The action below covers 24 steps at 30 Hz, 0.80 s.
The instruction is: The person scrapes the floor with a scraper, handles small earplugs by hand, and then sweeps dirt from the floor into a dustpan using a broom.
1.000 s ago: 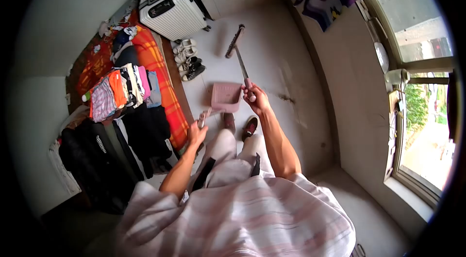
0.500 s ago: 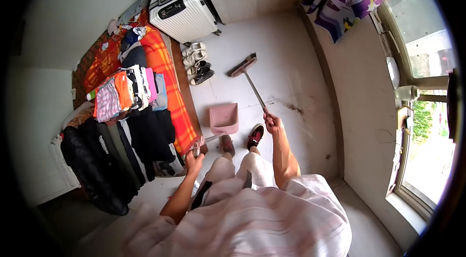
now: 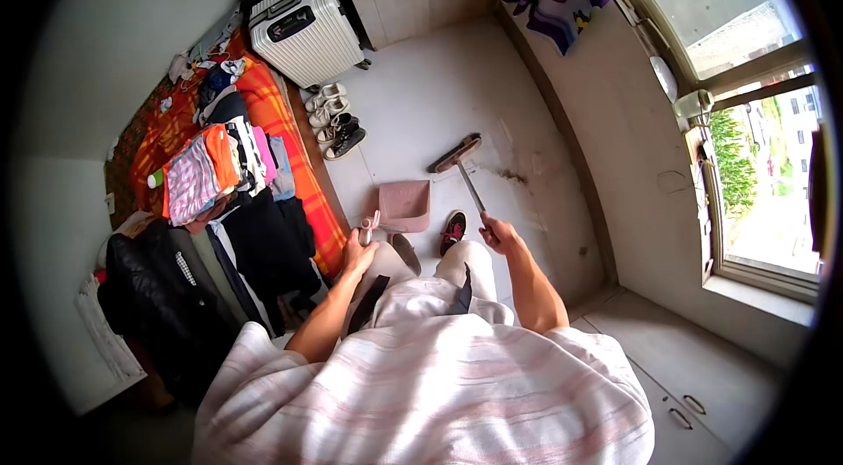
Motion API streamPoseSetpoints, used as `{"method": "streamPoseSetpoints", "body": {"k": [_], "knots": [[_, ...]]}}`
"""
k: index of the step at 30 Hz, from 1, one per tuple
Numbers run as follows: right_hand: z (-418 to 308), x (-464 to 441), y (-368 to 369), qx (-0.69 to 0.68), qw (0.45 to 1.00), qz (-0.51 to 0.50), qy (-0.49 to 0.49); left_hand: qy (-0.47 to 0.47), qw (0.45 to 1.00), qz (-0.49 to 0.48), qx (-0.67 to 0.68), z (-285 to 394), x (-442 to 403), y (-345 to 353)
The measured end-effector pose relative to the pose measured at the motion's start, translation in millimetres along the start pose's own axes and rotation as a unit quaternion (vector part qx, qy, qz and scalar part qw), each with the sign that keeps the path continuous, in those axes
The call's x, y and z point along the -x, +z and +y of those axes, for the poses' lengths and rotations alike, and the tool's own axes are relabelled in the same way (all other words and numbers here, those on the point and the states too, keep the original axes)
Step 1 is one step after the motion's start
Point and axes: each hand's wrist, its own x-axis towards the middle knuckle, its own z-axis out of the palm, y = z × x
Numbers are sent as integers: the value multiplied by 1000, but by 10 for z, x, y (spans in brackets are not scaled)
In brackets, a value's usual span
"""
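Note:
My right hand [image 3: 499, 234] is closed around the handle of a broom [image 3: 455, 153], whose brush head rests on the pale floor ahead of me. A pink dustpan [image 3: 405, 205] lies on the floor in front of my feet, left of the broom. In my left hand [image 3: 359, 249] is the upright handle of the dustpan, gripped near its top. Some dark debris [image 3: 512, 176] lies on the floor to the right of the broom head.
Two pairs of shoes [image 3: 332, 121] stand beside a low bed [image 3: 303, 175] bearing folded clothes [image 3: 211, 166]. A white suitcase [image 3: 306, 33] stands at the back left. On the right is a wall with a window [image 3: 764, 166], and a patterned purple cloth [image 3: 566, 4] hangs above.
The broom head has come down onto the floor and closer to the dustpan. My right hand has moved lower and outward with the handle. The view has shifted slightly.

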Motion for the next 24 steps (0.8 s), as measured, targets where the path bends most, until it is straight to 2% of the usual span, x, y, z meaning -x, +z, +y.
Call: {"method": "streamPoseSetpoints", "body": {"k": [2, 5, 7, 9, 10, 11, 12, 13, 14, 15, 16, 17, 18, 19, 21, 23, 24], "knots": [[23, -221, 135, -9, 999, -31, -26, -3, 999, -31, 26, -14, 30, -47], [49, -12, 439, -33, 997, -47, -48, -23, 995, -94, -3, 75, 107, -206], [242, 167, 552, -81, 991, -95, -38, 36, 995, -97, 16, -481, -68, -14], [524, 334, 610, -52, 990, -103, -77, -81, 972, -166, 146, -172, 142, -199], [663, 431, 673, -26, 990, -92, -100, -72, 971, -172, 146, -209, 136, -188], [741, 553, 735, -30, 997, -48, -57, -64, 971, -179, 143, -330, 184, -213], [803, 625, 707, -46, 994, -74, -61, -68, 971, -175, 150, -348, 265, -269], [802, 823, 817, -91, 992, -27, -82, -66, 968, -176, 164, -263, 319, -253], [829, 955, 857, -102, 993, -10, -62, -63, 969, -177, 158, -171, 402, -265], [922, 1026, 927, -157, 984, -62, -48, -62, 972, -171, 149, -186, 451, -297], [979, 1134, 960, -166, 982, -56, -71, -58, 968, -167, 180, -454, 423, -241], [1070, 1143, 1089, -166, 980, -69, -83, -57, 983, -128, 117, -573, 462, -215], [1187, 1161, 1125, -135, 971, -151, -130, -57, 985, -104, 128, -623, 511, -242], [1378, 1074, 1200, -68, 980, -80, -167, -46, 984, -93, 144, -596, 521, -184], [1544, 893, 1176, -43, 999, -8, -24, -88, 983, -68, 149, -628, 550, -153], [1444, 758, 1089, 146, 987, -18, -67, -104, 984, -69, 126, -756, 650, -193], [1308, 782, 1125, 190, 980, -1, -56, -105, 986, -80, 105, -808, 653, -206]]}}
